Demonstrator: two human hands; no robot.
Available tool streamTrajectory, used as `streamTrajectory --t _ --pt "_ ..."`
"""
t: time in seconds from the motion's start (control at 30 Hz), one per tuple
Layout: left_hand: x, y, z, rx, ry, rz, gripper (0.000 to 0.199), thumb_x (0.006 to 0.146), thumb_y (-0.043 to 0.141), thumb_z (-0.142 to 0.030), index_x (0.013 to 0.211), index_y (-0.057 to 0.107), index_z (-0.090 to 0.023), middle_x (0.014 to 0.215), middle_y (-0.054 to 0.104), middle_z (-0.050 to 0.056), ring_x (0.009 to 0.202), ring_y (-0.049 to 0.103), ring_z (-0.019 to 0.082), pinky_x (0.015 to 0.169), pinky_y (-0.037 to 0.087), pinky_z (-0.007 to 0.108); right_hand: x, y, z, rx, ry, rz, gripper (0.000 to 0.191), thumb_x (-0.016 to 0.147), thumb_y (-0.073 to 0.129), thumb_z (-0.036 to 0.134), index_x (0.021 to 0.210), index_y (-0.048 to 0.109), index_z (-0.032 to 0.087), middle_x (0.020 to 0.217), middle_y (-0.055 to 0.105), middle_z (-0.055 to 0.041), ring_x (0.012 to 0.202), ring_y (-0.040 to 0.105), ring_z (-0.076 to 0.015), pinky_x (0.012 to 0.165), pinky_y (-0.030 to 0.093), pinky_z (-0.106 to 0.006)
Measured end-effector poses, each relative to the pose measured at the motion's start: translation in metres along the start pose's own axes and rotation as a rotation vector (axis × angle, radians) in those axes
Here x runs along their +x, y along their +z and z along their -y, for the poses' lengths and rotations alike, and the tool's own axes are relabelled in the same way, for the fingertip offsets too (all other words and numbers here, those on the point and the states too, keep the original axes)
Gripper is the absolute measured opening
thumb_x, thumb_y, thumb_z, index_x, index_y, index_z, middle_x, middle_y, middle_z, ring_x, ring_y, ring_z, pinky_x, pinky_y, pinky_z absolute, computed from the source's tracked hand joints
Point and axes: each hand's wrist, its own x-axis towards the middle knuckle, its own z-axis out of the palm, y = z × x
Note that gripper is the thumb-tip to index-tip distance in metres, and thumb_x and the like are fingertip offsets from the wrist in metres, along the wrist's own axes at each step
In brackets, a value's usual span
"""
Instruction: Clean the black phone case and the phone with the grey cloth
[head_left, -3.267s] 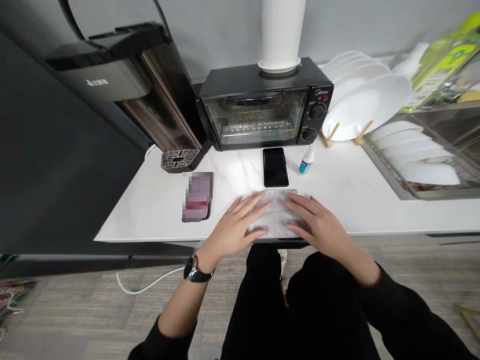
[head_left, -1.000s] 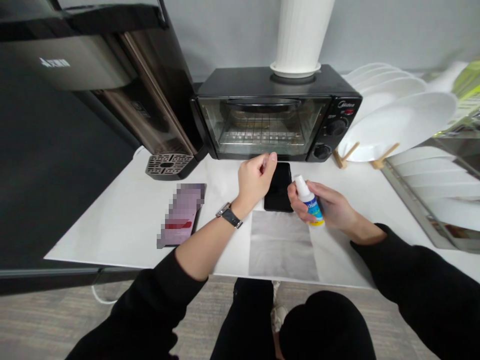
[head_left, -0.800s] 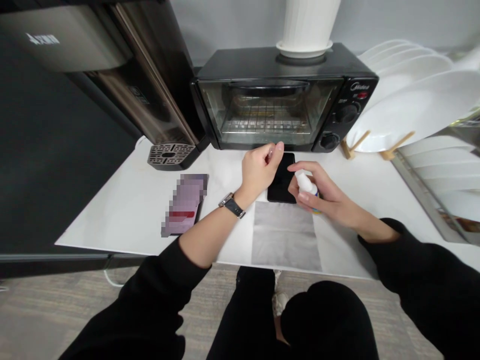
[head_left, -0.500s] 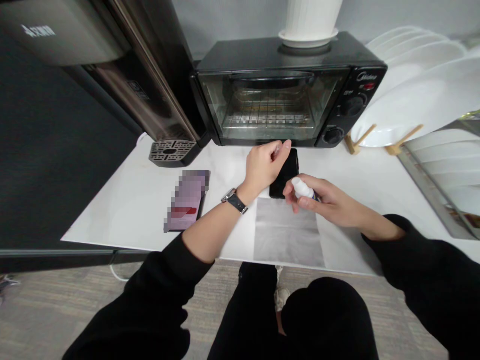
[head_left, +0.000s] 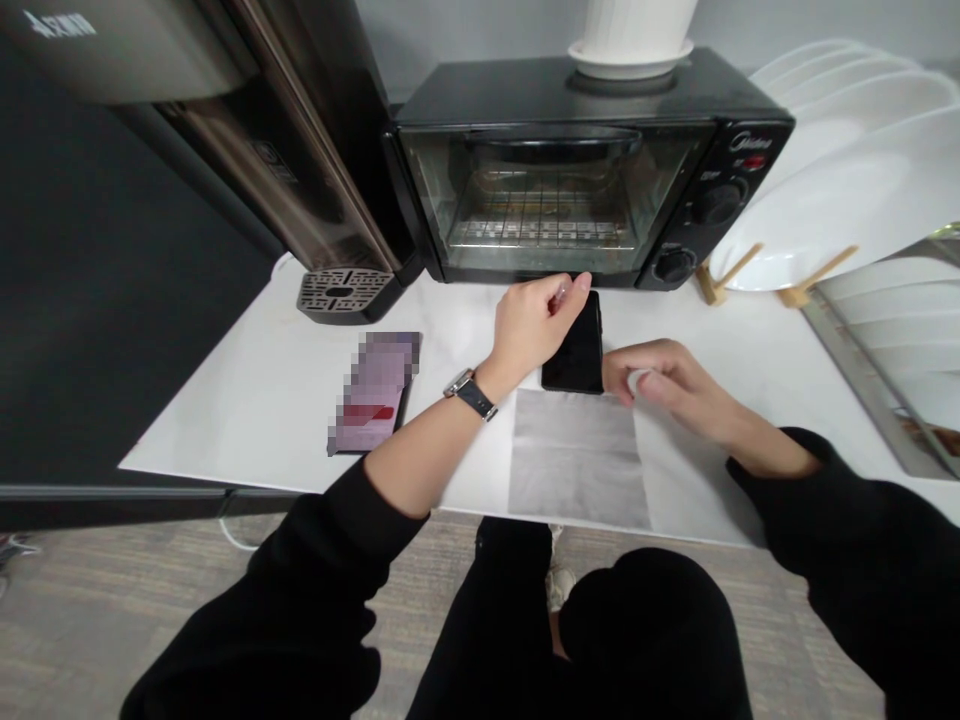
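Note:
My left hand (head_left: 529, 322) is closed, fingers curled and thumb pointing up, with a small clear piece (head_left: 557, 297) showing in its curl. The hand covers part of a black phone (head_left: 571, 362) lying dark on the white table. My right hand (head_left: 667, 385) is wrapped round a small white bottle (head_left: 639, 380). Only a bit of the bottle shows between the fingers, just right of the phone's lower corner. Below the phone, a thin grey cloth (head_left: 577, 460) lies flat, reaching the table's front edge.
A second phone (head_left: 371, 395) with a lit screen lies left of my forearm. A black toaster oven (head_left: 540, 220) stands behind my hands, bearing a white pot (head_left: 637, 35). A drink machine (head_left: 341, 190) is at left; white plates (head_left: 840, 200) stand in a rack at right.
My right hand has turned over and shifted right, off the black phone's lower corner, so the bottle's white top no longer stands clear. My left hand stays much the same.

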Motion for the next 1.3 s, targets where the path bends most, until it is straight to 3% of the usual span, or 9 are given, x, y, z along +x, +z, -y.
streamTrajectory --t 0.13,0.33,0.5,0.77,0.97,1.13,1.3 --pt "0.0 0.0 0.0 0.001 0.006 -0.002 0.06 0.105 0.047 -0.061 0.062 0.033 -0.021 0.057 0.034 -0.005 0.056 0.031 0.011 0.061 0.022 0.033 -0.001 0.002 0.0 -0.228 -0.067 -0.024 0.045 0.095 0.069 0.056 0.071 0.058 0.019 0.067 0.057 0.0014 0.068 0.047 -0.0101 0.07 0.034 -0.027" --pt "0.0 0.002 0.0 0.009 0.018 -0.008 0.058 0.105 0.049 -0.057 0.062 0.034 -0.022 0.057 0.035 -0.005 0.057 0.03 0.011 0.061 0.022 0.034 -0.004 0.006 -0.012 -0.363 -0.229 0.039 0.039 0.096 0.058 0.047 0.067 0.055 0.02 0.063 0.055 0.0018 0.063 0.046 -0.0096 0.069 0.034 -0.028" --pt "0.0 0.002 -0.001 0.03 0.024 -0.005 0.058 0.106 0.051 -0.055 0.062 0.033 -0.022 0.057 0.037 -0.005 0.057 0.03 0.011 0.061 0.022 0.035 -0.009 0.004 -0.013 -0.428 -0.278 0.056 0.033 0.094 0.05 0.032 0.064 0.049 0.02 0.06 0.047 0.0022 0.059 0.039 -0.0096 0.065 0.031 -0.029" --pt "0.001 0.002 -0.003 0.035 0.023 -0.004 0.056 0.106 0.052 -0.052 0.062 0.033 -0.022 0.057 0.036 -0.005 0.057 0.031 0.012 0.062 0.022 0.035 -0.003 0.002 -0.012 -0.613 -0.191 0.04 0.043 0.098 0.059 0.054 0.072 0.059 0.019 0.066 0.06 0.0012 0.06 0.049 -0.009 0.063 0.028 -0.029" --pt "-0.001 0.002 -0.004 0.043 0.016 0.009 0.056 0.106 0.053 -0.05 0.062 0.033 -0.022 0.058 0.037 -0.005 0.057 0.031 0.012 0.062 0.023 0.035 -0.007 0.001 -0.011 -0.677 -0.164 0.031 0.039 0.098 0.049 0.041 0.066 0.054 0.02 0.061 0.054 0.0015 0.056 0.041 -0.009 0.061 0.027 -0.031" --pt "0.0 0.002 -0.004 0.03 0.021 -0.001 0.056 0.106 0.054 -0.05 0.062 0.032 -0.022 0.057 0.035 -0.005 0.057 0.029 0.012 0.062 0.023 0.036 -0.007 0.002 -0.013 -0.713 -0.142 0.013 0.036 0.097 0.053 0.046 0.071 0.059 0.021 0.066 0.061 0.0021 0.06 0.048 -0.0103 0.063 0.027 -0.031" --pt "0.0 0.004 -0.003 0.024 0.031 -0.003 0.056 0.106 0.054 -0.049 0.062 0.033 -0.022 0.057 0.035 -0.005 0.057 0.03 0.012 0.062 0.022 0.036 -0.007 0.004 -0.014 -0.734 -0.122 0.016 0.033 0.093 0.054 0.04 0.066 0.057 0.021 0.062 0.058 0.0022 0.057 0.045 -0.0104 0.062 0.025 -0.031"
